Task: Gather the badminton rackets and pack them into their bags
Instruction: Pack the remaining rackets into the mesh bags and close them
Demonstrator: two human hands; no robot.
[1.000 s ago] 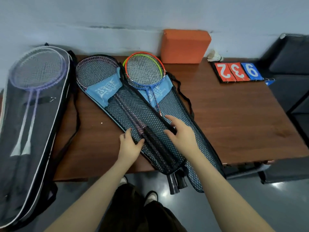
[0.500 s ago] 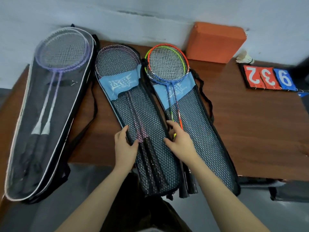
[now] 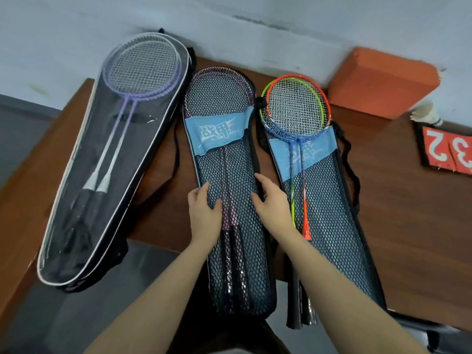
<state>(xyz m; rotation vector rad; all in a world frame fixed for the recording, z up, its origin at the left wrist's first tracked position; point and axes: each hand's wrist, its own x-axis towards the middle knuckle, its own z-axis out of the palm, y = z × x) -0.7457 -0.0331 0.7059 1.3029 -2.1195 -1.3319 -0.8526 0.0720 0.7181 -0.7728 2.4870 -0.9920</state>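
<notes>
**Both hands flat on the middle mesh bag**

Three racket bags lie side by side on a brown wooden table, their lower ends hanging past its near edge. The left hand and right hand rest with fingers spread on either side of the middle mesh bag, which holds dark pinkish rackets. The clear-fronted bag on the left holds two purple rackets. On the right mesh bag lie an orange and a green racket, seemingly on top rather than inside. An orange block sits by the wall, near a shuttlecock and red number cards.
</notes>
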